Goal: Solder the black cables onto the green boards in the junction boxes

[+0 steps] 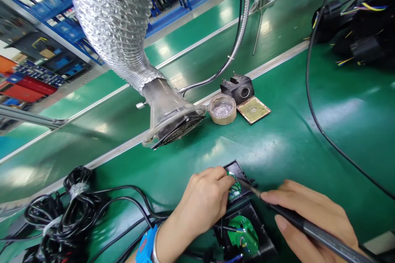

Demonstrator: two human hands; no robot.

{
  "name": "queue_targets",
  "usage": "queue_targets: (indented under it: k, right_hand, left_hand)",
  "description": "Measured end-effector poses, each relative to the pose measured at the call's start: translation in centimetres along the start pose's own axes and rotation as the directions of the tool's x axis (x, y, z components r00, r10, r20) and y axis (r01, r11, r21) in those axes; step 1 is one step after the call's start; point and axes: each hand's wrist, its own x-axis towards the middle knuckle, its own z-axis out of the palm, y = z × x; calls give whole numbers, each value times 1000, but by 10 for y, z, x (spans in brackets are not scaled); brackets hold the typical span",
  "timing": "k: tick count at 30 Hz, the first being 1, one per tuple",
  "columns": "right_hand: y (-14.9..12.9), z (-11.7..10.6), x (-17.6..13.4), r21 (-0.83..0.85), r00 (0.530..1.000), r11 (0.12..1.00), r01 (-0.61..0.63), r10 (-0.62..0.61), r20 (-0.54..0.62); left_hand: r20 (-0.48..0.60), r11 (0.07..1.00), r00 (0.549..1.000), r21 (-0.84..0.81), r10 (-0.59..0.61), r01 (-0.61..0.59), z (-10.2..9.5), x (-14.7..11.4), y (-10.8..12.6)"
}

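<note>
My right hand (314, 217) is wrapped round a black soldering iron (296, 218). The iron's tip reaches a small round green circuit board (235, 189), which lies in a black plastic housing (235, 167). My left hand (206, 197), with a blue band on its wrist, has its fingers bent down at that board; whatever they pinch is hidden. Nearer to me, a second black housing (267, 240) holds another round green circuit board (247, 234) with wires running to it.
A fume extraction hood (175, 121) on a silver duct hangs over the green bench. Behind stand a solder-filled tub (222, 108), an iron stand (242, 88) and a sponge tray (254, 110). Coiled black cables (61, 213) lie left; black wired parts (361, 32) sit far right.
</note>
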Motion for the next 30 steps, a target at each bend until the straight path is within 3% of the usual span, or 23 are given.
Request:
queue_targets:
  k: [14, 25, 30]
  right_hand:
    - [1, -1, 0, 4, 999, 1000, -27, 27, 23]
    - [-3, 10, -7, -275, 996, 959, 69, -82, -36]
    - [-4, 11, -6, -343, 992, 931, 120, -130, -5]
  left_hand:
    - [-31, 999, 999, 45, 7, -5, 4, -1, -1]
    - [-44, 996, 998, 82, 39, -35, 3, 0, 0]
    - [-21, 992, 999, 124, 31, -28, 4, 0, 3]
